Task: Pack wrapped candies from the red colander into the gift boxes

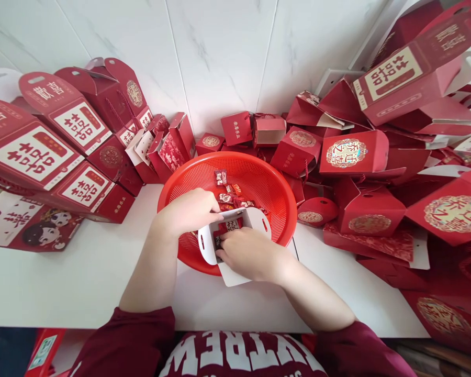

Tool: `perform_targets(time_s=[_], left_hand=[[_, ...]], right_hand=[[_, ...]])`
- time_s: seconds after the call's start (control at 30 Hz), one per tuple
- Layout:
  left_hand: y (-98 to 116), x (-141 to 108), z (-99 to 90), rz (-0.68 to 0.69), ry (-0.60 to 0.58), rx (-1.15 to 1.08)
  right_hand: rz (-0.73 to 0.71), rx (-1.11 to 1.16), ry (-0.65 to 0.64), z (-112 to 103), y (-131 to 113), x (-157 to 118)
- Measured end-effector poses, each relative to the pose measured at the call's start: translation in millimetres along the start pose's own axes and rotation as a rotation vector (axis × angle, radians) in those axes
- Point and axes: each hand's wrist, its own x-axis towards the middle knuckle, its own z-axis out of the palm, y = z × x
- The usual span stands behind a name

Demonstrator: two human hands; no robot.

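A small candy box [235,276], its white inner side showing and its top flaps spread, is tilted over the red plastic basket [286,209]. My left hand [194,209] is closed on the box's far left edge, with the thumb on the rim. Fingers of my right hand [251,252] reach down into the box, curled; the tips and whatever they hold are hidden. Red wrapped candies [232,225] show inside the box beside those fingers. More wrapped candies [235,196] lie in the basket behind it.
Red gift boxes [80,125] stand stacked at the left. Many more boxes [355,152] are heaped at the right, some tipped over. Several small boxes [237,128] sit behind the basket against the tiled wall [227,52]. The white table [98,277] ends close to my body.
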Motion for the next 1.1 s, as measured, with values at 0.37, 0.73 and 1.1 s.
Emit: perform_targets(time_s=[0.37, 0.73, 1.1], left_hand=[[-3, -5, -5.1, 0.014, 0.011, -0.003], [-16, -3, -8.0, -0.018, 0.136, -0.075], [-17, -8, -13.1, 0.019, 0.113, -0.289]], right_hand=[[-0.019, 0.373, 0.412, -26, 20, -43], [0.291, 0.444, 0.435, -32, 65, -64], [0.193, 0.549, 0.226, -34, 54, -63]])
